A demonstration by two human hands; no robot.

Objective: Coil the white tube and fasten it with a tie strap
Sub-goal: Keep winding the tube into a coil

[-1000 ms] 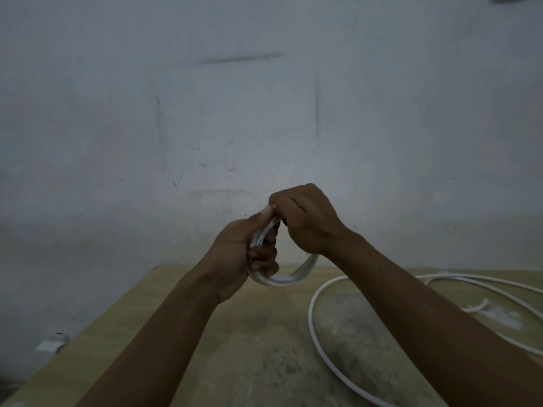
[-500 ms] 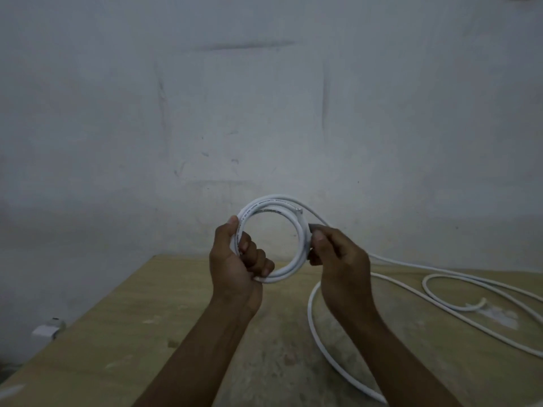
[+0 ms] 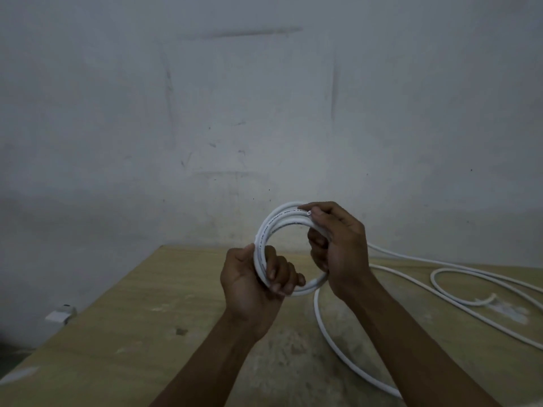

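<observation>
At centre frame I saw the white tube [image 3: 268, 229] coiled in a ring, held above the worktop [image 3: 117, 333]. My left grip [image 3: 252, 284] clenched round its lower left arc; my right grip [image 3: 342, 248] grasped the upper right arc. The rest trailed over the worktop at lower right.

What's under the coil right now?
The coil is held above the wooden table; uncoiled tube trails beneath it rightward. The left hand and right hand cover parts of its rim.
</observation>
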